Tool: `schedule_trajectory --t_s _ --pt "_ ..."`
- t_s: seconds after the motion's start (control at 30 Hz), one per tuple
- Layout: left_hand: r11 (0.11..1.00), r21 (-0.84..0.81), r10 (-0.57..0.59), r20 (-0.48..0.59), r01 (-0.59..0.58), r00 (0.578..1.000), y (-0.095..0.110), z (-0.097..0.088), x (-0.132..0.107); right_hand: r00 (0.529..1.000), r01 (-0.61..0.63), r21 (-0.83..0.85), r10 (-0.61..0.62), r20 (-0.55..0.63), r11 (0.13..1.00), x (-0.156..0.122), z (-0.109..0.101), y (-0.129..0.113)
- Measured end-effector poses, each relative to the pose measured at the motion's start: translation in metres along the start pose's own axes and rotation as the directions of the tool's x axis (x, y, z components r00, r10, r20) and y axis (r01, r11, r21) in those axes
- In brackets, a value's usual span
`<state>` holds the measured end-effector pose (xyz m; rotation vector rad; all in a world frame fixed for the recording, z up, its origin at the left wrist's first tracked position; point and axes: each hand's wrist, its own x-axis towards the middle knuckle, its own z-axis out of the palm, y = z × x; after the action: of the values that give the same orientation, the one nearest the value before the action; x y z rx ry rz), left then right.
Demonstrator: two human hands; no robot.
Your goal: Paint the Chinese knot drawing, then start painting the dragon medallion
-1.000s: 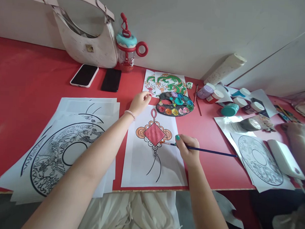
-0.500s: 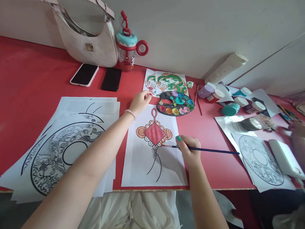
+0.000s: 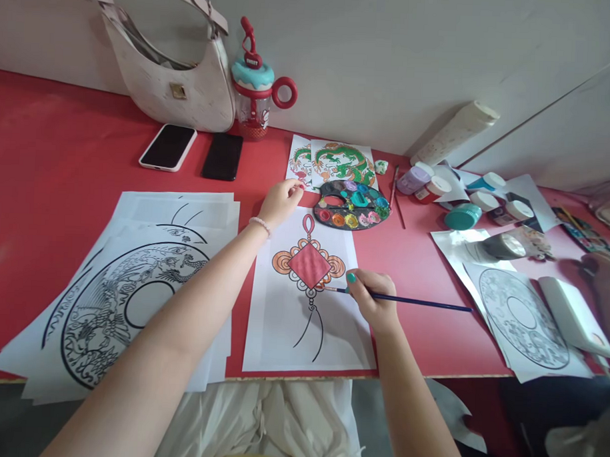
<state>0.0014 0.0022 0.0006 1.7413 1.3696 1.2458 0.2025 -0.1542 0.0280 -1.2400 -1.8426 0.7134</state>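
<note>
My right hand (image 3: 375, 297) grips a slim blue paintbrush (image 3: 422, 302), its tip touching the lower right loops of a printed knot ornament. This drawing sheet (image 3: 276, 341) lies before me; its centre diamond is red and both side coils are orange, while the lower loops and tassel lines are uncoloured. Resting near the sheet's top left edge, my left hand (image 3: 280, 204) has its fingers curled in, their undersides hidden. Just right of it sits a dark paint palette (image 3: 330, 223) with several coloured wells, beside coloured dragon pictures (image 3: 340, 160).
Line-art sheets (image 3: 181, 344) lie under my left forearm. Behind stand a handbag (image 3: 179, 101), a cup (image 3: 254, 103) and two phones (image 3: 222, 155). To the right are paint bottles (image 3: 434, 188), another print (image 3: 522, 313), a white device (image 3: 575, 314) and another person's hand (image 3: 603, 275).
My right hand and the paintbrush have shifted slightly left and up, bringing the tip to the loops nearer the diamond's lower corner. My left hand stays where it was.
</note>
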Motion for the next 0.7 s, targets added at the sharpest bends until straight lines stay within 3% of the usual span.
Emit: schedule_trajectory --t_s 0.7 --pt "1.000 -0.006 -0.010 0.001 0.010 1.000 -0.0006 0.0007 0.0004 1.000 0.007 0.006 -0.007 0.003 1.000 -0.0005 -0.0016 0.0000"
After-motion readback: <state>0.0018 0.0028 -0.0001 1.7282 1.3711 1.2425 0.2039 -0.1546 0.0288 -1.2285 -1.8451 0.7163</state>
